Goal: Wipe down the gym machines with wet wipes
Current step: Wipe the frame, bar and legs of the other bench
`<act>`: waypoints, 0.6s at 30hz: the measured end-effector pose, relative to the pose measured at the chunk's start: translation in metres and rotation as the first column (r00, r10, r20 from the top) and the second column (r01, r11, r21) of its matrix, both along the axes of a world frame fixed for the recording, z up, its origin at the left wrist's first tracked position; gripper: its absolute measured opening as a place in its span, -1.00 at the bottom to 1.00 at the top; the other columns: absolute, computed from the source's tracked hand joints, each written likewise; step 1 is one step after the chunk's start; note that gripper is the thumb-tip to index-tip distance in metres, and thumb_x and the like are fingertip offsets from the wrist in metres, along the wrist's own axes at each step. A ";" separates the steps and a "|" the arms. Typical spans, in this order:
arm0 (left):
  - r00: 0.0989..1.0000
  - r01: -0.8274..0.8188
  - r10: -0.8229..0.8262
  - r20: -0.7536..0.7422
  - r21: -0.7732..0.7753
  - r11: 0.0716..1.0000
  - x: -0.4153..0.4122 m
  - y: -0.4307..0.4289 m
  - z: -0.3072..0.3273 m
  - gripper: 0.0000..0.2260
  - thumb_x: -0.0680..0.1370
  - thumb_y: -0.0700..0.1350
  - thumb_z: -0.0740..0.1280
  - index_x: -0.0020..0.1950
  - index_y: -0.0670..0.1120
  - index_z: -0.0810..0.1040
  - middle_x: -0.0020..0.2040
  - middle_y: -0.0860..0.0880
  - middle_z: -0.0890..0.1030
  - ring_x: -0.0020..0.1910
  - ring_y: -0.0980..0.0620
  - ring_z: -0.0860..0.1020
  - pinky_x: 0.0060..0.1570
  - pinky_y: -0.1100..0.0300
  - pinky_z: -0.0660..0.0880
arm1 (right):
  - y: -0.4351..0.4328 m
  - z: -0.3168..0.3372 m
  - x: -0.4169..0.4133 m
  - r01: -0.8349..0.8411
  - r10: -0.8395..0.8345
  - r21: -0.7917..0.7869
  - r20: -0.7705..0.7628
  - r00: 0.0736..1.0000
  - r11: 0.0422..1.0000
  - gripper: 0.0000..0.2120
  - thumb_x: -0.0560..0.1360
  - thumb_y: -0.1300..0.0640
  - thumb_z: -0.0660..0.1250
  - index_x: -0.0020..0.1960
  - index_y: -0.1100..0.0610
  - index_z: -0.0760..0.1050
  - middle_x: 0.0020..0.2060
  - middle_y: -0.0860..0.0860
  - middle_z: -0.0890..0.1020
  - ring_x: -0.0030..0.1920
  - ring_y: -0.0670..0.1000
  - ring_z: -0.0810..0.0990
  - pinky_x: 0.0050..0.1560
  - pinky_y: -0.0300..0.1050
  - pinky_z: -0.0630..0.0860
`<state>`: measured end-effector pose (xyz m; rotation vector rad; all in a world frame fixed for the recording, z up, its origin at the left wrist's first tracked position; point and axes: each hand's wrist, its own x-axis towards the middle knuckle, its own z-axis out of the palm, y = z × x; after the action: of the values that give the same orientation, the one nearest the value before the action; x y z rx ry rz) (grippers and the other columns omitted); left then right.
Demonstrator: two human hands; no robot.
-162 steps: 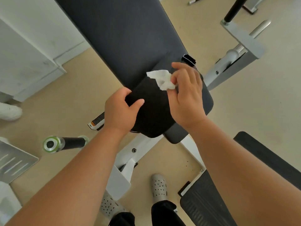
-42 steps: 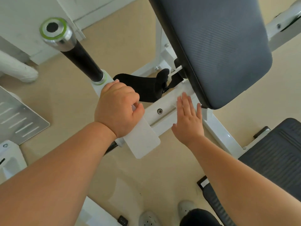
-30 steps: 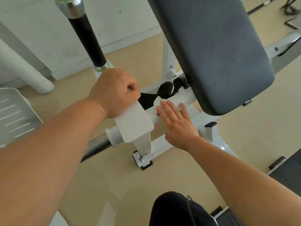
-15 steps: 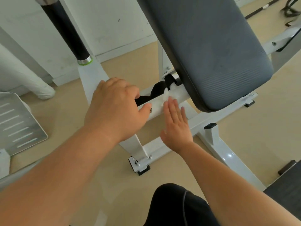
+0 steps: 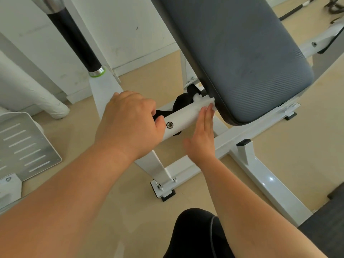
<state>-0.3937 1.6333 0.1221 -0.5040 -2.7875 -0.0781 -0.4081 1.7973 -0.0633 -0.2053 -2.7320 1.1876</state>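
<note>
A white-framed gym machine fills the view, with a dark grey padded seat [image 5: 242, 53] above a white crossbar [image 5: 186, 116]. My left hand [image 5: 128, 123] grips the left end of that crossbar, fingers curled over its top. My right hand [image 5: 202, 135] lies flat with straight fingers against the crossbar's front face, just under the seat's lower edge. A scrap of white wet wipe [image 5: 213, 107] shows at my right fingertips, pressed to the bar; most of it is hidden under the fingers.
A black handle with a chrome and green collar [image 5: 74, 38] rises at the upper left. A grey slotted footplate [image 5: 24, 144] lies at the left. White base rails [image 5: 264, 175] run across the beige floor. My dark-clad knee [image 5: 195, 233] is at the bottom. A white wall stands behind.
My right hand has slid rightwards along the crossbar toward the seat, baring the bolt. My left hand keeps its grip on the bar's left end. The camera has shifted slightly.
</note>
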 end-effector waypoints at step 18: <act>0.990 0.018 -0.033 -0.139 -0.104 0.994 0.010 0.007 0.002 -0.74 0.49 -0.09 0.32 -0.34 -0.07 0.32 -0.40 -0.04 0.36 -0.27 -0.11 0.33 -0.30 0.09 0.23 | -0.028 -0.002 0.023 -0.144 0.143 -0.073 -0.010 0.990 0.987 0.02 0.43 0.41 0.21 0.63 0.08 -0.39 0.52 -0.13 -0.55 0.60 0.00 -0.41 0.64 0.01 -0.08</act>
<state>-0.3833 1.6401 0.1236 -0.5482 -2.6567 0.0923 -0.3849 1.7694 -0.0655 -0.0137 -2.7409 1.3246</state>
